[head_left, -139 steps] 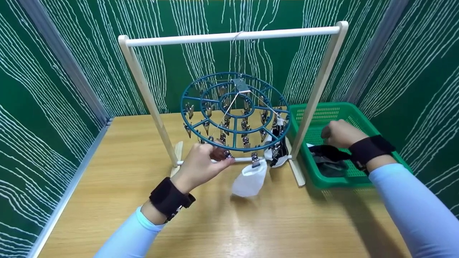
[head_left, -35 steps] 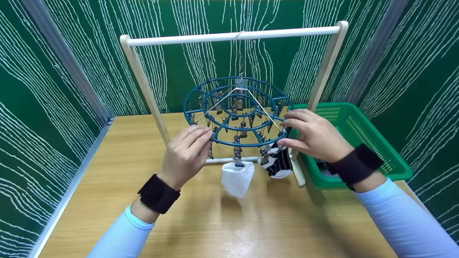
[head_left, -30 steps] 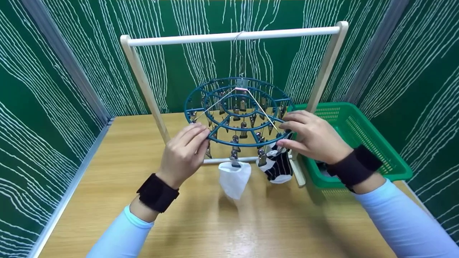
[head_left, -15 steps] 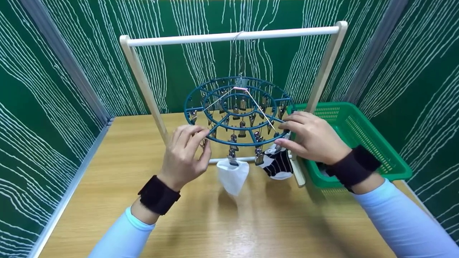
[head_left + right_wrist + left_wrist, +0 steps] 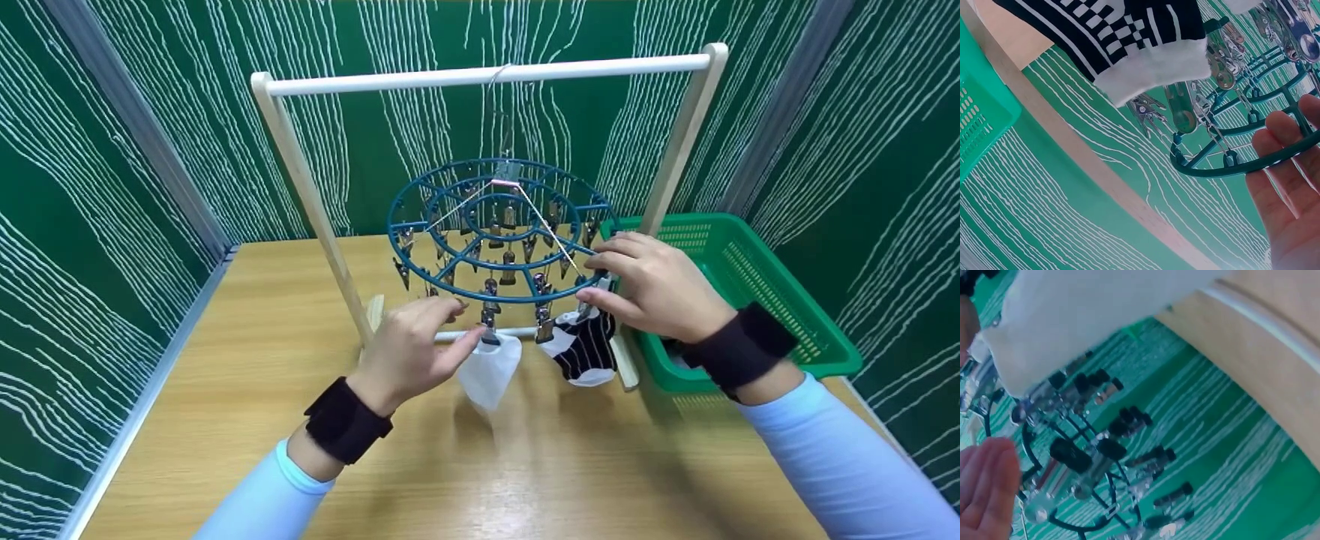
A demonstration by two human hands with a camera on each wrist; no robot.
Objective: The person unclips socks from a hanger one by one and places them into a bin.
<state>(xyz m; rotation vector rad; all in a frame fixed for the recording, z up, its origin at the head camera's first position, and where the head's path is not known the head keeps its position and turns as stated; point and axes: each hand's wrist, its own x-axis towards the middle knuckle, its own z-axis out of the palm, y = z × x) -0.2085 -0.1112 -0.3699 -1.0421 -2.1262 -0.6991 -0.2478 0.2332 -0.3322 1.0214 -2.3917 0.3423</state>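
Note:
A round blue-green clip hanger [image 5: 510, 300] with several metal clips hangs on the rack. My right hand [image 5: 652, 285] grips its rim at the right, fingers over the ring; the right wrist view shows the rim [image 5: 1264, 162] across those fingers. Below that hand a black-and-white sock [image 5: 589, 352] hangs from a clip, its white cuff [image 5: 1151, 67] upward. A white sock [image 5: 491, 375] dangles from a front clip [image 5: 489, 319]. Close to that clip is my left hand [image 5: 412, 349], thumb and fingers apart, with nothing between them. Its straight fingers [image 5: 994, 489] show in the left wrist view.
The rack's white top bar [image 5: 390, 81] spans two wooden posts, standing on a wooden table [image 5: 225, 360]. At the right is a green basket [image 5: 832, 345] with dark cloth partly hidden behind my right wrist. Green patterned walls [image 5: 180, 45] enclose the table.
My right hand has gone from the basket to the hanger rim. The hanger has turned, carrying the white sock left. My left hand has let go of the rim and moved right towards the white sock's clip.

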